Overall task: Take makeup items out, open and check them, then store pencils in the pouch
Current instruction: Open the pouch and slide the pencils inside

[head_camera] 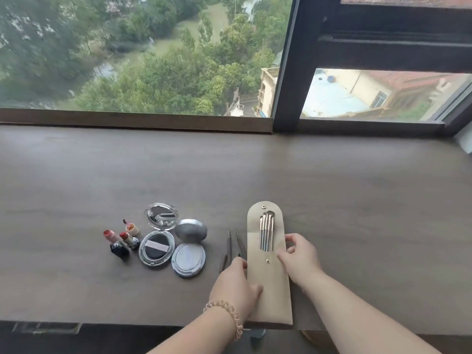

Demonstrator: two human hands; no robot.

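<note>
A beige pouch (270,284) lies lengthwise on the dark wooden counter (357,200), its flap open and pointing away from me. Several metal-handled brushes (267,235) stick out of its mouth. My left hand (236,287) holds the pouch's left edge, thumb on top. My right hand (300,258) pinches the right edge near the snap. Two dark pencils (233,247) lie just left of the pouch, partly hidden behind my left hand.
Left of the pencils lie two open compacts, one with a mirror and black puff (157,247) and one silver (189,259). Further left stand uncapped lipsticks (122,241). A window frame (286,72) rises at the counter's back. The counter's front edge runs under my wrists.
</note>
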